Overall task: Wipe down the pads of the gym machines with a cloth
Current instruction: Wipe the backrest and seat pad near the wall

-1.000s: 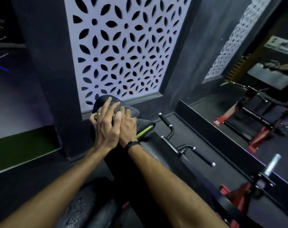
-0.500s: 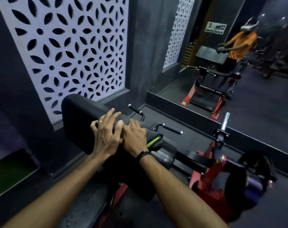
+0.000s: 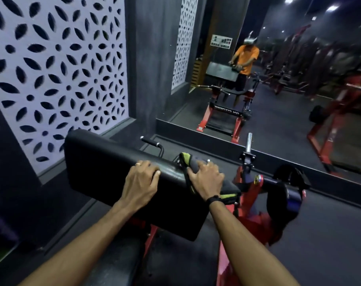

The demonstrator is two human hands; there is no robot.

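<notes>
Open pad (image 3: 105, 162) surface stretches left of the left hand (image 3: 139, 183), nothing on it. Beyond the top edge, a handlebar (image 3: 152, 143) juts up close. Right of the right hand (image 3: 206, 180), an upright chrome peg (image 3: 249, 142) and red frame (image 3: 251, 195) crowd in.

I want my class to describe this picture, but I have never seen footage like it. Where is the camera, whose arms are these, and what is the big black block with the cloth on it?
The camera is worn on a person's head, looking down at their own arms. The black block is a gym machine's pad, mounted on a red frame. The right hand presses a dark cloth with green trim onto the pad's top edge. The left hand rests on that edge, fingers curled over it. The mirror ahead reflects the same person, in an orange shirt.
</notes>
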